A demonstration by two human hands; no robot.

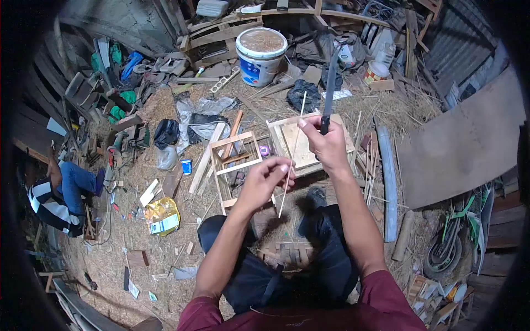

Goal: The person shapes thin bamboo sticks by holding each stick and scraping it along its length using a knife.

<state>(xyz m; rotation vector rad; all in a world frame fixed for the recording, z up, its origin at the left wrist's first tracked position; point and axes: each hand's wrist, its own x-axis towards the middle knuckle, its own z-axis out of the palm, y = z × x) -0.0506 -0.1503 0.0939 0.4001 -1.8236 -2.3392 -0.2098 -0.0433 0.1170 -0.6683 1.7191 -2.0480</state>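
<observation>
My right hand point(327, 142) is closed around the black handle of a knife point(330, 83), its long blade pointing up and away from me. A thin wooden stick point(296, 140) runs slanting between my hands, its upper part lying at my right thumb. My left hand point(266, 183) has its fingers curled round the stick lower down. Beneath my hands stand a small wooden frame point(237, 170) with thin bars and, to its right, a pale wooden box point(301, 139) with a flat board top. My fingers partly hide where the stick is gripped.
A large white bucket point(261, 55) stands beyond the frames. At the far left sits another person point(61, 193). A big flat board point(461, 143) leans at right, above a motorbike wheel point(443, 251). Wood scraps, a yellow bag point(162, 215) and shavings cover the ground.
</observation>
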